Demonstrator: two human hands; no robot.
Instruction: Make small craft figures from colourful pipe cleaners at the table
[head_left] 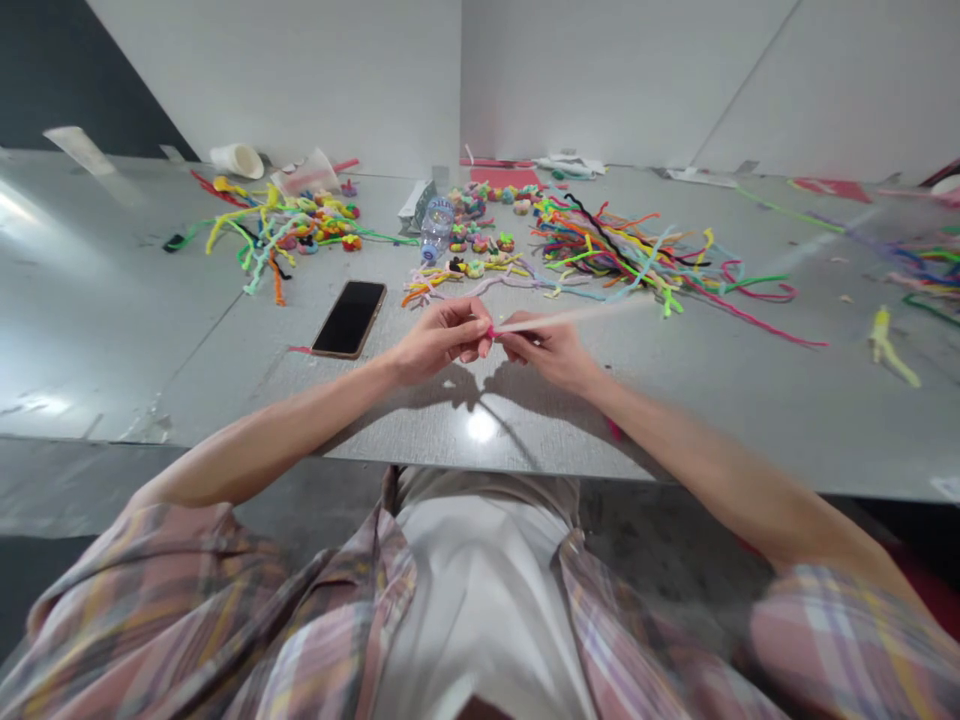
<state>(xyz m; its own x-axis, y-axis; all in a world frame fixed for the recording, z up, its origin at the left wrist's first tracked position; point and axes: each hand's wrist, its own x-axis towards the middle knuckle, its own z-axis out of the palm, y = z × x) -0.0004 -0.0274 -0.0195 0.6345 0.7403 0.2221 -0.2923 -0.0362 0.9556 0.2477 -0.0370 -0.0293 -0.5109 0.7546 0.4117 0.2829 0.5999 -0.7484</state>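
Both my hands meet above the grey table (750, 420), just past its near edge. My left hand (439, 340) is closed in a pinch on a small pink piece (490, 332) at the end of a pale pipe cleaner (577, 314). My right hand (547, 350) is closed too, its fingers gripping the same pale pipe cleaner, which sticks out to the right and is blurred by motion. A black phone (349, 318) lies flat on the table just left of my left hand.
A tangle of coloured pipe cleaners (637, 250) spreads behind my hands, with another pile (285, 230) at the back left. Small finished pipe-cleaner pieces (480, 245) and a clear water bottle (436, 228) sit between them. A white cup (237, 160) lies tipped at the far left.
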